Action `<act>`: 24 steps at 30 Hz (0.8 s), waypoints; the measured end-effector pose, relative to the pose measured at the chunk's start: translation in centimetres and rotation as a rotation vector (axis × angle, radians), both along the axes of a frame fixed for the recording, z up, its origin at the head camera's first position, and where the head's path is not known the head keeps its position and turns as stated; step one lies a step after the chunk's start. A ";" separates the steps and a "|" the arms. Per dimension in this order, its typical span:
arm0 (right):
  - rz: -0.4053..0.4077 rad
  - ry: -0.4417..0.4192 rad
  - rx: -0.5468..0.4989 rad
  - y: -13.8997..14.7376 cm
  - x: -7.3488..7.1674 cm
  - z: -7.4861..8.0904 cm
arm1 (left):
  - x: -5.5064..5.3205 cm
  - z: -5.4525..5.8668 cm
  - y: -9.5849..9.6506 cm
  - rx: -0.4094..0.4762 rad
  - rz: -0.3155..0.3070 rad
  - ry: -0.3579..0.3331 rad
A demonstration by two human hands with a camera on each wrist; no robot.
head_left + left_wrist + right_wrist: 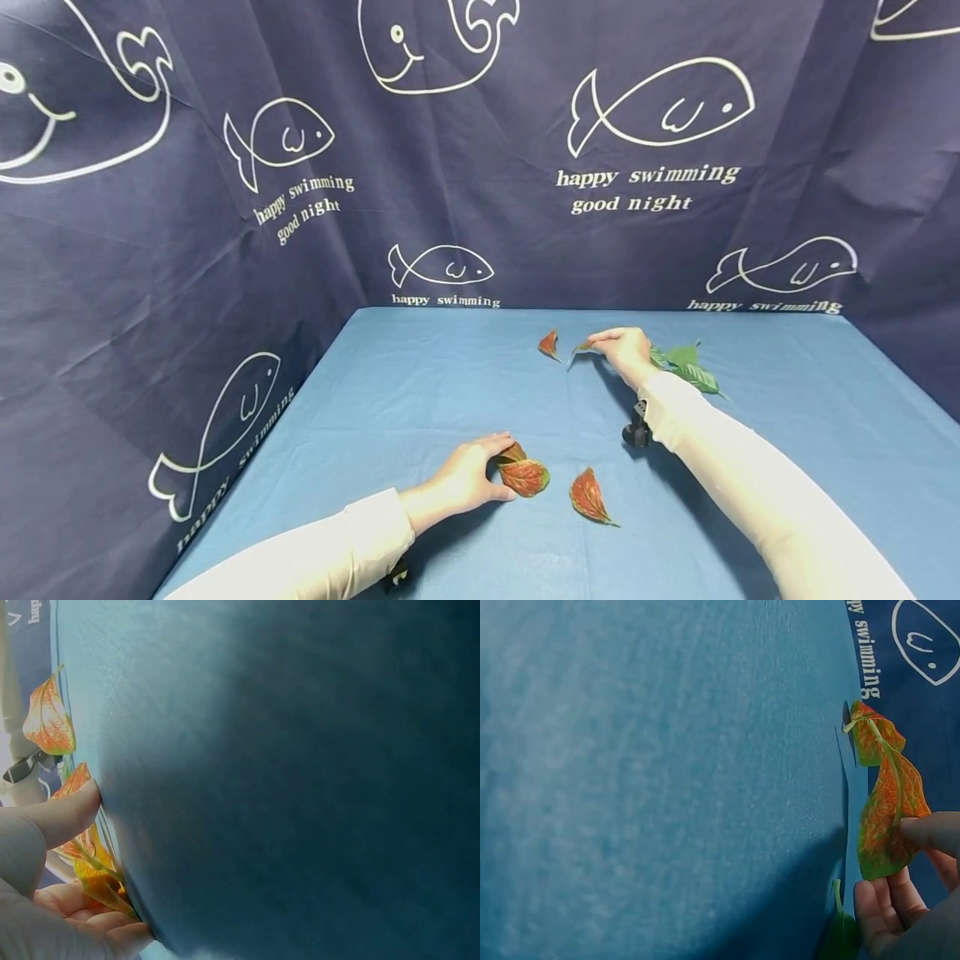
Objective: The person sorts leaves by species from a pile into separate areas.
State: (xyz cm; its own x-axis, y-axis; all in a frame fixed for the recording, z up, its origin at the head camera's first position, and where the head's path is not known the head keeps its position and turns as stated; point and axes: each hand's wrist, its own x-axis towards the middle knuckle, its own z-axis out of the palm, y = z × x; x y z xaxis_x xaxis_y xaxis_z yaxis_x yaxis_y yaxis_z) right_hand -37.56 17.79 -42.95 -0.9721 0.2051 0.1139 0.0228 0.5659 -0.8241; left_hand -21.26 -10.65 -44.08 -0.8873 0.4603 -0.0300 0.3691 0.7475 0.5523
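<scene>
My right hand pinches a red and green leaf between thumb and fingers, over the back of the table. Another red leaf lies just left of it. Close behind that hand is a small group of green leaves. Nearer the front, my left hand rests by two overlapping red leaves, its fingertips at the upper one and its thumb apart on the near side. In the left wrist view, thumb and fingers stand on either side of these leaves. A single red leaf lies to their right.
A blue cloth covers the table. Dark blue curtains with white fish drawings and lettering stand along its back and left side. A small black device sits under the right wrist.
</scene>
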 end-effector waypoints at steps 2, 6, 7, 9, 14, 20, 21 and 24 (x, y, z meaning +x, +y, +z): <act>-0.003 -0.001 -0.013 -0.1 -0.2 0.1 | 0.0 0.1 0.0 -0.003 -0.001 0.003; -0.005 -0.018 -0.016 -0.2 -0.4 0.3 | 0.0 0.2 0.1 -0.012 -0.011 0.005; -0.002 -0.021 -0.012 -0.2 -0.4 0.3 | 0.0 0.2 0.1 -0.013 -0.013 0.006; 0.005 -0.024 0.000 -0.2 -0.4 0.3 | 0.0 0.3 0.1 -0.012 -0.013 0.003; 0.011 -0.024 0.011 -0.2 -0.5 0.3 | 0.1 0.6 0.2 -0.012 -0.011 0.002; 0.006 -0.029 0.018 -0.3 -0.8 0.2 | 0.2 0.7 0.1 -0.011 -0.010 -0.001; 0.005 -0.029 0.020 -0.4 -0.8 0.2 | 0.2 0.7 0.1 -0.010 -0.011 0.001; 0.012 -0.039 0.021 -0.5 -0.8 0.2 | 0.3 0.8 0.1 -0.008 -0.013 0.008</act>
State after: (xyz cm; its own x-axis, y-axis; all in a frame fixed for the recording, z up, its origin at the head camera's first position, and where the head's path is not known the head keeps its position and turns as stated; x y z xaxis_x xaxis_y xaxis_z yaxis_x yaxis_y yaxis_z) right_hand -38.40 17.34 -42.79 -0.9782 0.1917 0.0797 0.0483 0.5836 -0.8106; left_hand -20.96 -10.58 -43.32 -0.8816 0.4713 -0.0264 0.3831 0.7469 0.5434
